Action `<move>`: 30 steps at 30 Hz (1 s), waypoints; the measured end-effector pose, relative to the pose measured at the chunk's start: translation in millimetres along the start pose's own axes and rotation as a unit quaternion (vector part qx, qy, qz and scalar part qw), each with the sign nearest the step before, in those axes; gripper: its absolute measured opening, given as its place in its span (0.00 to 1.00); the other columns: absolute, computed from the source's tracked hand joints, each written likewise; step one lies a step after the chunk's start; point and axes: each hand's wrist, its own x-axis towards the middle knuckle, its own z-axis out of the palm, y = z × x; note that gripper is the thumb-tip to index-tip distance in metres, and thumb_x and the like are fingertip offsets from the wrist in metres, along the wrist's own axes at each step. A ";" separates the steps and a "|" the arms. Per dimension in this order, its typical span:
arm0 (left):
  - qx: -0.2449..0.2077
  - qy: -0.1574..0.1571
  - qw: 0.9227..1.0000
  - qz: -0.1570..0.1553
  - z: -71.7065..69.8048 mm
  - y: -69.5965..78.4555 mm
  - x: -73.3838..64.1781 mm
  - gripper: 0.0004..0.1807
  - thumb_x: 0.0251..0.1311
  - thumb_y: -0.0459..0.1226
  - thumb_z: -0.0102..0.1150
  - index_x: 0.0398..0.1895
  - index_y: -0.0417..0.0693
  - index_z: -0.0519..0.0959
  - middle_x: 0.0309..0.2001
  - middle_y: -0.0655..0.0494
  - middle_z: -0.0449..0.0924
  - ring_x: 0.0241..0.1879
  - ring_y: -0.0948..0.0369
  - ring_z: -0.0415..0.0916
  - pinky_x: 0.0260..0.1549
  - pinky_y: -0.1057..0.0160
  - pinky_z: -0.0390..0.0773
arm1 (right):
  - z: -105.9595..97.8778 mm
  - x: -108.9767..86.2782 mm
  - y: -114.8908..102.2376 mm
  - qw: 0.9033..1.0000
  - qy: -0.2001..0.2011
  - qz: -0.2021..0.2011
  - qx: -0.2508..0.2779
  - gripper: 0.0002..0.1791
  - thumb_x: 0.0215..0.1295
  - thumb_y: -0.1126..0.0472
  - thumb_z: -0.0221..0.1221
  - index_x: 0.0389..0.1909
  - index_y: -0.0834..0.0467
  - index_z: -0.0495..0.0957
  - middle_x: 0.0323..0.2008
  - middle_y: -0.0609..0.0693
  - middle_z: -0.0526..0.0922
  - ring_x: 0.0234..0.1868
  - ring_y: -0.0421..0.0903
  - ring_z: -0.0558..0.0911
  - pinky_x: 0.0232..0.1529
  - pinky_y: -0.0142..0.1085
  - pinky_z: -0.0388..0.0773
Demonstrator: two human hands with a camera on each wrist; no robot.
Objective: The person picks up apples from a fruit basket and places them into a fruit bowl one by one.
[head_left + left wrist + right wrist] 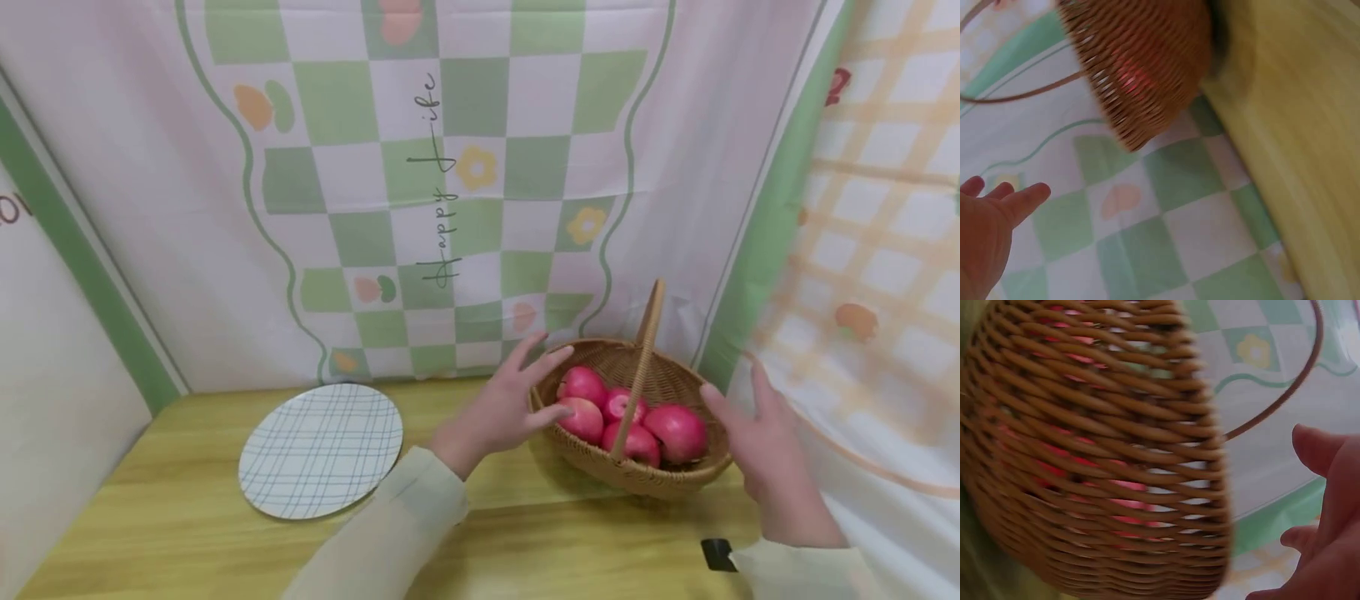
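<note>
A brown wicker basket (600,467) with a tall arched handle (647,350) stands on the table, holding several red apples (678,433). My left hand (510,398) is at the basket's left end, fingers spread, with the thumb over the rim in the head view. At the right end my right hand (772,446) has its thumb and fingers extended beside the rim. In the left wrist view the left hand (988,231) appears apart from the basket (1141,69). The right wrist view has the right hand (1329,519) beside the woven wall (1104,456), holding nothing.
A round white plate (322,450) with a blue-green grid pattern lies left on the wooden table (495,550). A small black object (717,555) is near the right sleeve. Checkered cloth (472,208) hangs behind, and another curtain (885,250) hangs close on the right.
</note>
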 end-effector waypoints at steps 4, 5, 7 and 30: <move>-0.013 -0.033 0.999 -0.015 19.9 -0.9 10.1 0.39 0.67 0.50 0.62 0.78 0.62 0.58 0.79 0.52 0.38 0.67 0.51 0.63 0.56 0.62 0.72 | 13.8 5.9 16.2 0.999 -0.018 0.003 0.040 0.51 0.73 0.38 0.50 0.78 0.50 0.25 0.76 0.64 0.26 0.67 0.72 0.57 0.57 0.62 0.69; -0.012 -0.040 0.999 -0.021 24.0 -0.8 11.7 0.39 0.67 0.49 0.62 0.78 0.63 0.58 0.79 0.53 0.37 0.66 0.52 0.65 0.54 0.64 0.73 | 16.8 5.9 18.5 0.999 -0.024 0.010 0.036 0.51 0.73 0.37 0.50 0.78 0.50 0.25 0.75 0.66 0.25 0.67 0.73 0.58 0.57 0.62 0.69; -0.005 -0.051 0.998 -0.037 31.4 -0.9 13.6 0.40 0.66 0.48 0.63 0.78 0.65 0.58 0.79 0.53 0.36 0.63 0.54 0.68 0.51 0.67 0.74 | 22.3 6.5 22.3 0.999 -0.031 0.015 0.042 0.52 0.72 0.38 0.51 0.78 0.49 0.25 0.75 0.67 0.25 0.67 0.73 0.57 0.61 0.60 0.66; 0.096 -0.089 0.988 -0.080 40.1 -17.2 -1.4 0.47 0.58 0.56 0.68 0.79 0.65 0.57 0.79 0.49 0.40 0.23 0.64 0.74 0.34 0.64 0.78 | 45.1 22.7 15.9 0.998 -0.013 0.021 0.059 0.45 0.70 0.62 0.58 0.80 0.58 0.42 0.75 0.71 0.44 0.57 0.63 0.71 0.54 0.51 0.74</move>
